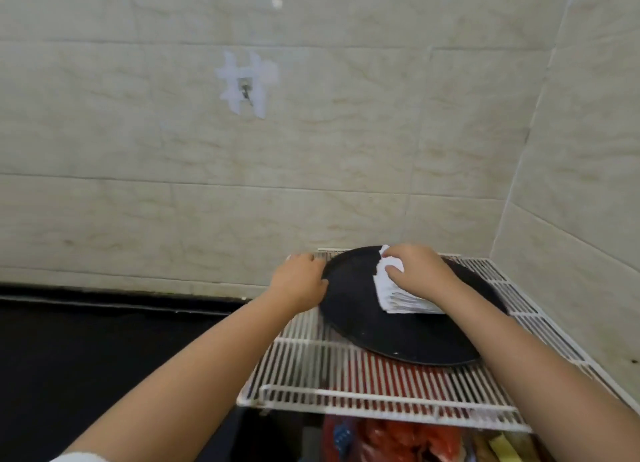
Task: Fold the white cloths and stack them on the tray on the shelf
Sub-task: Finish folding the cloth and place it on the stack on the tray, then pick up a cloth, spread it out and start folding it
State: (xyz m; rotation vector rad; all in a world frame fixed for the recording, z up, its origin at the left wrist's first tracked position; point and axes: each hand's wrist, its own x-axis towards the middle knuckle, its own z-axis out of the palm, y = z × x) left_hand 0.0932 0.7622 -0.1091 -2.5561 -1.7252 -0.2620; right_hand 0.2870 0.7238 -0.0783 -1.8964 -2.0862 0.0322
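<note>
- Filling the upper view: a cream marble-pattern tiled wall (311,149), meeting a side wall at the right corner; a small metal hook (246,92) is fixed to it amid white adhesive patches.
- Dark countertop (86,340) runs along the lower left, below the wall.
- White wire shelf (346,385) occupies the lower right, set against the corner; red and yellow packaged items (408,441) show beneath its bars, too blurred to identify.
- Round black tray (381,326) lies flat on the shelf.
- Stack of folded white cloths (398,297) sits on the tray, toward its far right portion, edges roughly aligned.
- Right hand (419,271) rests on top of the stack, fingers curled over the top cloth's far edge, thumb pressed on its near face; the grip encloses the cloth.
- Left hand (299,279) holds the tray's left rim, fingers curled around the edge.
</note>
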